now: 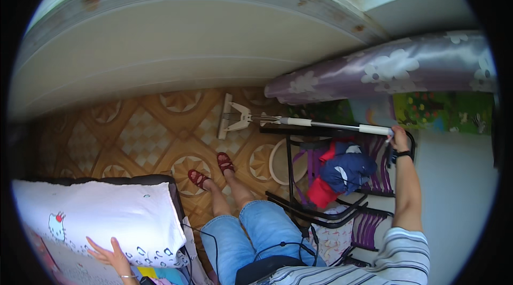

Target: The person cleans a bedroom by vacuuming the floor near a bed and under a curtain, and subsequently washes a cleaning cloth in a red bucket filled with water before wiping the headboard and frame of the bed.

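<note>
One sponge mop (296, 121) stretches lengthwise toward nine o'clock from the nearer right hand (398, 139) clamped on its handle (342, 126), mop head (225, 116) over the patterned floor (139, 138), while the spread left hand (110, 255) perhaps touches a white printed cloth (112, 213).

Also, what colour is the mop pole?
The mop pole has white sections with silvery metal between; it shows best in the head view.
</note>
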A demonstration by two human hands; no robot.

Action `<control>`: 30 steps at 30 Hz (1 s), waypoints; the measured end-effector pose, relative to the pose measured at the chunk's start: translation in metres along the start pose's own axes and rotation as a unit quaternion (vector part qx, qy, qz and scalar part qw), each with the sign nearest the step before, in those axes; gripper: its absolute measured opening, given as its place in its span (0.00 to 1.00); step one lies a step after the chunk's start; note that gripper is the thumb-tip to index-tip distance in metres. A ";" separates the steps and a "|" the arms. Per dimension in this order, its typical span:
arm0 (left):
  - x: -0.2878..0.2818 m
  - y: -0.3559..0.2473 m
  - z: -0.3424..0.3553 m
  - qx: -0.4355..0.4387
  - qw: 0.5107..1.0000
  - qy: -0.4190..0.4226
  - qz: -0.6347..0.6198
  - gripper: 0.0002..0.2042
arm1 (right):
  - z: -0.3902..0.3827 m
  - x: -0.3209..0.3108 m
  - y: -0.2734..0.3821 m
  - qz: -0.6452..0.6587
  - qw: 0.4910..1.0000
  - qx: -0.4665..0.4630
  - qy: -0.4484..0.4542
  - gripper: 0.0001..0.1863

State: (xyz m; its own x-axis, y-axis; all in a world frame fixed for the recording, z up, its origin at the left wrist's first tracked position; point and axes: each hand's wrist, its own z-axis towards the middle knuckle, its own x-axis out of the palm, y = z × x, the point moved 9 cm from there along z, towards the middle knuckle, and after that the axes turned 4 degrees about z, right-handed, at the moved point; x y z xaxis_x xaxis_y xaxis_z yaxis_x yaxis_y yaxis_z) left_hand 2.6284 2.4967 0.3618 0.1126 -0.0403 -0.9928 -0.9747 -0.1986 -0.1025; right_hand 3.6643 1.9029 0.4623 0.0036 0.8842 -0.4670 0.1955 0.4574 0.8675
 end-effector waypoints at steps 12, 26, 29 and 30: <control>-0.007 0.002 -0.002 -0.020 0.999 -0.004 0.045 0.39 | 0.021 -0.017 -0.122 0.028 0.979 0.166 -0.112 0.09; -0.025 -0.053 0.002 -0.109 0.972 0.186 -0.089 0.47 | -0.515 0.603 -0.208 -0.235 0.605 0.109 0.753 0.16; -0.029 -0.052 -0.014 -0.108 0.972 0.202 -0.049 0.52 | -0.627 0.701 -0.284 -0.162 0.486 0.140 0.847 0.18; -0.033 -0.047 -0.019 -0.121 0.974 0.188 -0.045 0.52 | -0.661 0.730 -0.316 -0.185 0.451 0.118 0.865 0.20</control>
State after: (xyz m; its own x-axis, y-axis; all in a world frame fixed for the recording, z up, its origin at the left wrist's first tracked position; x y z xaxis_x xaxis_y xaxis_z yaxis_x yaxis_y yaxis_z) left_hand 2.6741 2.4887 0.4006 0.3029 -0.3595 -0.8827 -0.8889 -0.4405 -0.1256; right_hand 2.9574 2.4661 -0.0391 -0.8023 -0.4055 0.4380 -0.0316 0.7617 0.6472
